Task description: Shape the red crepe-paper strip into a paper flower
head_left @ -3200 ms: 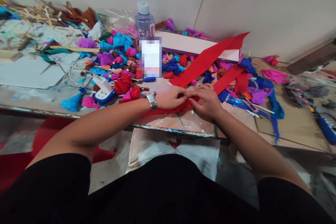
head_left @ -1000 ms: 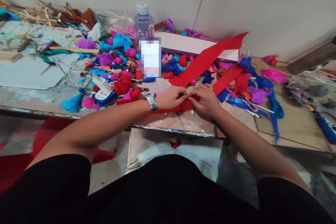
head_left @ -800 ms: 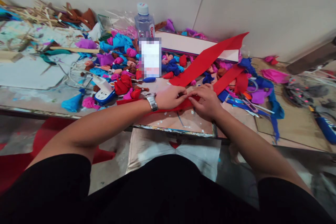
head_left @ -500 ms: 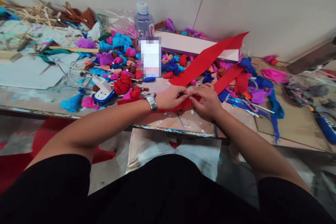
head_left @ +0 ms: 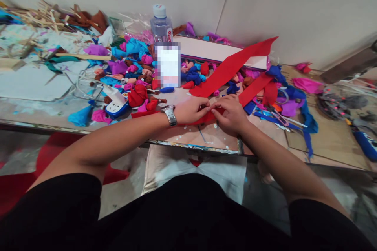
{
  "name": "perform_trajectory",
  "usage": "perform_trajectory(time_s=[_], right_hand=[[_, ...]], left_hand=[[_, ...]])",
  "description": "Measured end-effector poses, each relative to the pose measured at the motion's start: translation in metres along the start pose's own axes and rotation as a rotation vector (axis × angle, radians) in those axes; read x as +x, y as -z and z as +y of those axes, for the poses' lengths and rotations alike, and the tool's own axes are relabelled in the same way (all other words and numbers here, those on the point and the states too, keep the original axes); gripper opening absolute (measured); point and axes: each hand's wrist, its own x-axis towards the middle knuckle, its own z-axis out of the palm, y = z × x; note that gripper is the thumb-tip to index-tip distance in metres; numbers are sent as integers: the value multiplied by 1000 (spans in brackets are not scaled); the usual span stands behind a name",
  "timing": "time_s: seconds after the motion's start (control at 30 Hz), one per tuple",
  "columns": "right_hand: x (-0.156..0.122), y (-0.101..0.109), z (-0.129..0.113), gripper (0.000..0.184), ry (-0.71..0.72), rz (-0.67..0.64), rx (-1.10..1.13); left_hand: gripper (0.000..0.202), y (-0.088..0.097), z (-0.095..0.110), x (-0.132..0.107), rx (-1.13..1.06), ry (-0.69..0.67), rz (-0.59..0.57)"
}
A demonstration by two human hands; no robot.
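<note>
My left hand (head_left: 193,110), with a metal watch (head_left: 169,115) at the wrist, is closed in a pinch on a red crepe-paper strip (head_left: 245,91) near the table's front edge. My right hand (head_left: 231,114) pinches the same strip, its fingertips meeting those of the left. Part of the strip lies under both hands, and the exact spot they grip is mostly covered by fingers. A second, wider red strip (head_left: 228,68) stretches diagonally behind them. Crumpled red paper (head_left: 137,95) lies left of my hands.
A bottle (head_left: 160,27) stands behind a blurred, lit rectangle (head_left: 168,64). Around it spread several coloured paper bundles (head_left: 132,47). A white power socket (head_left: 117,108), green-handled pliers (head_left: 63,59) and wood sticks (head_left: 53,17) are leftward. Scissors (head_left: 281,117) lie to the right, near blue paper (head_left: 310,119).
Hardly anything differs. Both hands keep their pinch at the same spot, with only a slight shift of the fingers and of the camera view.
</note>
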Motion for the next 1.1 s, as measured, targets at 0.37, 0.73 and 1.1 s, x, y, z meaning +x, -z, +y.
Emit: perform_trajectory(time_s=[0.37, 0.73, 1.1], right_hand=[[-1, -2, 3, 11, 18, -64, -3], [1, -3, 1, 6, 30, -94, 0], [-1, -1, 3, 8, 24, -72, -23]], left_hand=[[37, -1, 1, -2, 12, -5, 17], [35, -2, 3, -2, 22, -19, 13], [35, -3, 2, -1, 29, 1, 18]])
